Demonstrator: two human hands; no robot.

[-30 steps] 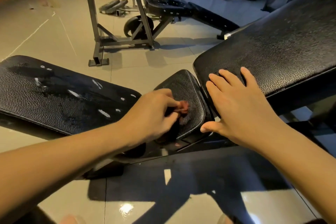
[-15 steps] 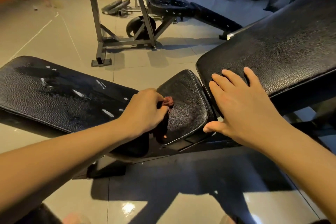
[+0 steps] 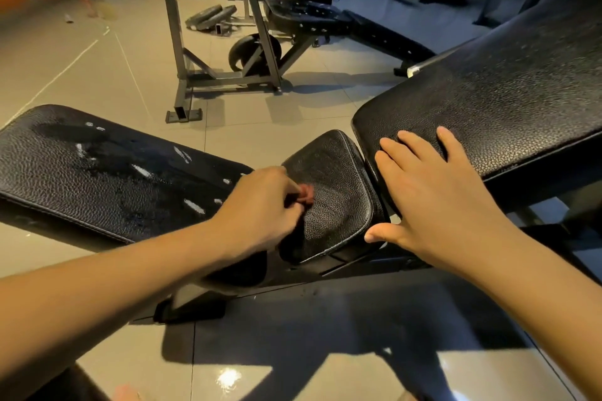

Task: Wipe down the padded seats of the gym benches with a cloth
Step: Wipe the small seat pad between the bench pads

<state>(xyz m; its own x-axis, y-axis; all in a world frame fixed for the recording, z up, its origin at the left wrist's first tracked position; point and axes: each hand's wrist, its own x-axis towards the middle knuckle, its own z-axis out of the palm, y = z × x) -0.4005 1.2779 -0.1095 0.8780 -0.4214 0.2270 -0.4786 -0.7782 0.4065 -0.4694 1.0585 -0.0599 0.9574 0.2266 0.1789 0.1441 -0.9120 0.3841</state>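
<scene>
- L hand [image 3: 260, 205]: fingers curled tight round red cloth [image 3: 307, 194], pressing it on seat [image 3: 338, 205] near its left edge.
- Cloth mostly hidden in the fist; only a small bunch shows past the knuckles.
- R hand [image 3: 436, 205]: flat, fingers straight & spread, holding nothing; fingertips on near-left corner of backrest [image 3: 505, 101], thumb by seat's near-right corner.
- Long pad [image 3: 81, 172] left of seat, w/ dark smear & white marks.
- Rack [image 3: 185, 58] on tiled floor [image 3: 97, 75] beyond, well apart.

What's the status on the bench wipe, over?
Left hand grips reddish cloth on small seat pad. Right hand flat on inclined back pad. Nothing blocking the pad.
</scene>
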